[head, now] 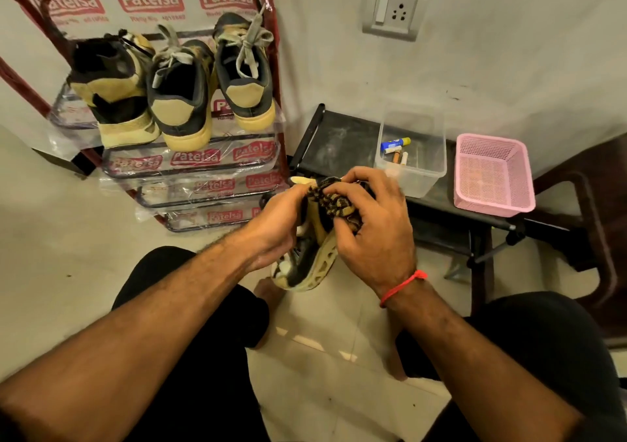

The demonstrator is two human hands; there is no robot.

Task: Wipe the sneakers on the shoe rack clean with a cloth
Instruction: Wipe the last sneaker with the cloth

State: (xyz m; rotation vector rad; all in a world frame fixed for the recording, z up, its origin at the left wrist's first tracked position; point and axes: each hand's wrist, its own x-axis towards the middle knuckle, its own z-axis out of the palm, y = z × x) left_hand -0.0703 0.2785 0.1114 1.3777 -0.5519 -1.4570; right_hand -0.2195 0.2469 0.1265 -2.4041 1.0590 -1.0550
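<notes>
Sneaker in hand [314, 262]: held off the floor in front of the knees, sole turned to the right, toe end down; black upper, tan lattice sole.
Left hand [278, 228]: curled round the upper side of the sneaker, which is steadied by it.
Right hand [368, 224]: fingers bent over the cloth [330, 200], which is pressed against the shoe near its heel end.
Cloth: dark-and-yellow patterned, soft and limp; judged easy to bunch, and best kept wadded under the fingertips so that no loose end is dragged.
Handling of the sneaker: judged light and fairly stiff at the sole, soft at the upper; a hold round the midfoot or heel is advised, since the upper would be dented by a hard squeeze.
Sole lattice: dirt is likely caught in the openings; cloth corners would be needed there.
Shoe rack [271, 68]: three more sneakers [183, 102] are stood on the top shelf, heels outward, laces hanging loose.
Table [339, 143]: a clear box and a pink basket are carried on it.
</notes>
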